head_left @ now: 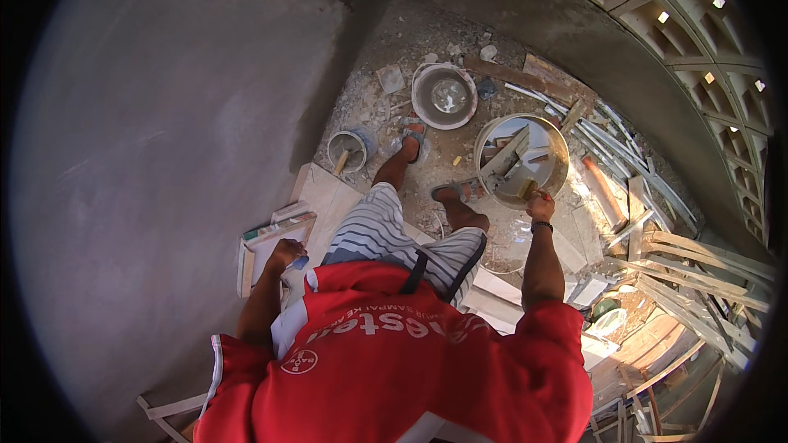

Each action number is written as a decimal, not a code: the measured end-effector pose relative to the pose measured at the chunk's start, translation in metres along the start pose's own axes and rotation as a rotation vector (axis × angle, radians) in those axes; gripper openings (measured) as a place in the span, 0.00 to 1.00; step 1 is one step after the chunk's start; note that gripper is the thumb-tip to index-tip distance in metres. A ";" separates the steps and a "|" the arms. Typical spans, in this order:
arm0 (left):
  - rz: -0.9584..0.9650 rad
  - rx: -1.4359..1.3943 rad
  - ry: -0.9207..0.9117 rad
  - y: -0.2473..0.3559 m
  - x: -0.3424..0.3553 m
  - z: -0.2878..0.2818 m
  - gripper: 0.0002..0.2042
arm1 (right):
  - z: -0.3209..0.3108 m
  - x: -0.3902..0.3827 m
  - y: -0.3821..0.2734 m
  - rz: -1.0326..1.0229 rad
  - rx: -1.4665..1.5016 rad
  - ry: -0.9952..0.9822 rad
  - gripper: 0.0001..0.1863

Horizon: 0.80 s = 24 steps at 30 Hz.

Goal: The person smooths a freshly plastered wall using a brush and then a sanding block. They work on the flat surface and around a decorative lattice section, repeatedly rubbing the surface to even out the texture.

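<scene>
In my right hand (539, 206) is a brush (526, 189) with pale bristles and a reddish handle end. The hand is closed, and the brush is at the near rim of a large round bucket (566, 162). Liquid in that bucket mirrors the surroundings, so its depth cannot be told. My left hand (287, 253) is closed by my left side, beside a wood-framed panel (275, 238). A small blue thing (300, 262) shows at its fingers; its kind is not clear.
A round basin (420, 115) stands beyond my feet. Left of them is a small pail (371, 143) with a wooden-handled tool (341, 162) in it. Timber strips (698, 287) and metal strips (632, 156) lie at right. A grey plastered wall (180, 115) rises at left, openwork blocks (657, 16) at upper right.
</scene>
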<state>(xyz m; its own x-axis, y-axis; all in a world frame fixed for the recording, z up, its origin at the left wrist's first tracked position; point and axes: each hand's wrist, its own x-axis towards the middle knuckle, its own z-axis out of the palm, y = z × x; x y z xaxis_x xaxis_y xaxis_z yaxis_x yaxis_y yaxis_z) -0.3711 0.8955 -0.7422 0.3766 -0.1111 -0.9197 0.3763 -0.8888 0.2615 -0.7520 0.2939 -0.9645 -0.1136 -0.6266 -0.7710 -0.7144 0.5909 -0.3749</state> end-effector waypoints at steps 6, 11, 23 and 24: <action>0.204 0.327 0.053 -0.054 -0.010 0.008 0.12 | 0.014 0.007 0.036 0.099 0.206 -0.046 0.13; -0.096 -0.134 0.147 -0.016 -0.018 0.027 0.13 | 0.001 -0.004 0.034 0.044 0.140 0.007 0.14; 0.053 -0.039 0.042 0.005 0.006 0.054 0.22 | -0.061 -0.102 0.008 -0.152 0.099 0.001 0.20; 0.101 -0.043 0.040 -0.004 0.022 0.043 0.23 | -0.060 -0.110 0.018 -0.158 0.128 0.005 0.19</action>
<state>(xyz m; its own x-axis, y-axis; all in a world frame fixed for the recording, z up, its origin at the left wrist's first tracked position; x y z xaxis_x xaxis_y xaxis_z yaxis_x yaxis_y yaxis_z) -0.4006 0.8771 -0.7765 0.4474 -0.1805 -0.8759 0.3707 -0.8539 0.3652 -0.7944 0.3430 -0.8556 -0.0105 -0.7187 -0.6952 -0.6299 0.5447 -0.5536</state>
